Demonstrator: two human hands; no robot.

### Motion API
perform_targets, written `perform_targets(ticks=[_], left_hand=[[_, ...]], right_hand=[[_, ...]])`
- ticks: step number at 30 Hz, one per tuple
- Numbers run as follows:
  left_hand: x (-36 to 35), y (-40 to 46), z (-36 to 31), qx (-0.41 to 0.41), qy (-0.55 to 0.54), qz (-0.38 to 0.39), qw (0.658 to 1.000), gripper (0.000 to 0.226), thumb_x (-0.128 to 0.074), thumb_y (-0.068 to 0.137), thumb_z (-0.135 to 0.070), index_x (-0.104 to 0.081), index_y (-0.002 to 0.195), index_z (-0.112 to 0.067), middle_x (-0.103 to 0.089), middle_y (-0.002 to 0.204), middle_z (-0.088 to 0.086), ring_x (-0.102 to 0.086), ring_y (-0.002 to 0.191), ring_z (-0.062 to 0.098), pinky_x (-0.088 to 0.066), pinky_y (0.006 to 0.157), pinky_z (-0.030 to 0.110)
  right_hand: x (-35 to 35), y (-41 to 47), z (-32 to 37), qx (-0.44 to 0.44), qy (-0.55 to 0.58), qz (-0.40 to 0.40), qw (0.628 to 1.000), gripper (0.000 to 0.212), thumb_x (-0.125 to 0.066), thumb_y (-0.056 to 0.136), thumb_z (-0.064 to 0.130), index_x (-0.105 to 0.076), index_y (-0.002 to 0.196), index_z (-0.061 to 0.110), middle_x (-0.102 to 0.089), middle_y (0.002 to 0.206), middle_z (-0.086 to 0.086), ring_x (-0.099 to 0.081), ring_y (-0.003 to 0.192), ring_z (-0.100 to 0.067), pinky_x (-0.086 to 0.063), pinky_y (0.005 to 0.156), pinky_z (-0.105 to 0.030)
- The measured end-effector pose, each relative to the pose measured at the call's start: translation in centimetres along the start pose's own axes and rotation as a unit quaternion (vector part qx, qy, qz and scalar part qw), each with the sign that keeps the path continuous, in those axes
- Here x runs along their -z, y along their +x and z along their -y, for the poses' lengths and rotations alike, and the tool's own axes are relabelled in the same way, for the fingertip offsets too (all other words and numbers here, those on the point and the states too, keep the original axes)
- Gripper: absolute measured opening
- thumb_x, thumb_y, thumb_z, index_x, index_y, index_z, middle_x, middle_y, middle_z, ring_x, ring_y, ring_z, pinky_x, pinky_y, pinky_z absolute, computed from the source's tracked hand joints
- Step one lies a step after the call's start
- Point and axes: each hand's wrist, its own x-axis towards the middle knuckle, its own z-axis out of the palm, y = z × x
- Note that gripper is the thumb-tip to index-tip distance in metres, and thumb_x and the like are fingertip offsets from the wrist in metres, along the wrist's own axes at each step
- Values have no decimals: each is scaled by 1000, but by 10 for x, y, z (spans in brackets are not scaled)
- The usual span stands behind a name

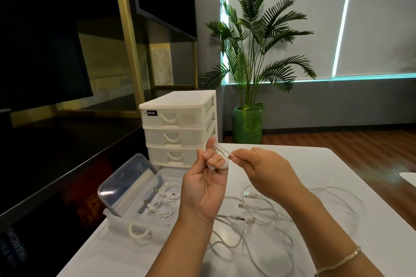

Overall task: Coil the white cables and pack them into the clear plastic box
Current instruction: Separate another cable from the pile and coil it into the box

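Note:
My left hand (206, 183) is raised above the white table (337, 186), palm toward me, with a white cable (221, 152) looped around its fingers. My right hand (262, 170) pinches the same cable just right of the loop. Several loose white cables (265, 225) lie tangled on the table below both hands. The clear plastic box (121, 224) sits at the left, drawer-like with a white handle, and coiled white cables (164, 202) lie inside it. A clear lid (128, 183) leans in the box along its left side.
A white three-drawer organiser (180, 128) stands behind the box at the table's far left. A dark shelf unit (67, 141) borders the table's left edge. A potted palm (249, 69) stands on the floor beyond the table.

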Motion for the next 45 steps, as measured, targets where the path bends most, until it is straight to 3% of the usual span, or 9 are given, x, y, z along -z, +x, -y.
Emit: perform_targets(ticks=[7, 16, 25, 27, 31, 35, 39, 43, 45], left_hand=[[-4, 1, 0, -45, 9, -93, 995, 28, -40, 96, -12, -55, 107, 8, -65, 64, 8, -62, 53, 9, -56, 57, 18], [-4, 5, -1, -120, 164, -151, 967, 19, -44, 95, -6, -60, 104, 0, -73, 80, 6, -71, 69, 10, -57, 60, 18], [-5, 5, -1, -124, 148, -134, 972, 27, -41, 96, -4, -50, 121, 4, -68, 99, 14, -72, 76, 18, -58, 61, 23], [-4, 4, 2, -133, 259, -128, 948, 24, -41, 97, -7, -54, 116, -2, -70, 98, 9, -72, 82, 15, -58, 68, 22], [4, 2, 12, -165, 557, -77, 811, 32, -42, 98, -16, -66, 84, -32, -71, 91, -10, -64, 99, 11, -49, 89, 24], [4, -3, 14, -146, 676, -20, 722, 31, -40, 99, -22, -56, 79, -40, -59, 73, -34, -55, 81, -9, -40, 71, 3], [-1, -6, 17, -130, 703, 9, 699, 31, -39, 99, -25, -47, 73, -40, -51, 78, -28, -52, 74, -13, -38, 65, -3], [3, -6, 17, -111, 699, 32, 706, 31, -35, 99, -28, -54, 124, -26, -57, 117, -15, -52, 109, -1, -39, 95, 14], [4, -6, 17, -103, 696, 40, 710, 29, -34, 100, -25, -59, 114, -22, -63, 98, -8, -58, 93, 6, -43, 85, 12]], right_hand=[[4, -1, 4, 23, -33, 28, 999, 34, -38, 95, 45, -57, 122, 39, -59, 98, 1, -55, 90, -18, -46, 79, -30], [13, 1, 9, 13, 6, 55, 998, 26, -48, 95, 30, -65, 114, 23, -66, 105, -2, -58, 95, -18, -48, 85, -28], [12, -3, 12, 11, -22, 110, 994, 28, -49, 93, 41, -64, 115, 32, -67, 110, 7, -59, 95, -15, -51, 85, -33], [15, -3, 12, 15, -23, 115, 993, 27, -49, 93, 40, -64, 114, 33, -66, 110, 8, -59, 95, -14, -51, 86, -33], [21, -4, 12, 20, -39, 107, 993, 23, -52, 92, 33, -66, 111, 33, -68, 106, 7, -59, 94, -13, -50, 87, -33], [26, -4, 11, 0, -8, 82, 997, 14, -59, 89, 30, -68, 99, 30, -69, 100, 7, -60, 91, -13, -51, 86, -31], [28, -4, 8, -11, 10, 75, 997, 10, -61, 87, 30, -69, 92, 32, -69, 97, 9, -61, 88, -11, -53, 83, -33], [31, -4, 8, -5, 1, 47, 999, 11, -60, 87, 30, -70, 94, 32, -62, 95, 9, -57, 86, -10, -53, 81, -32], [34, -3, 7, 0, -8, 22, 1000, 14, -58, 89, 30, -68, 98, 31, -55, 92, 10, -54, 86, -9, -52, 80, -29]])
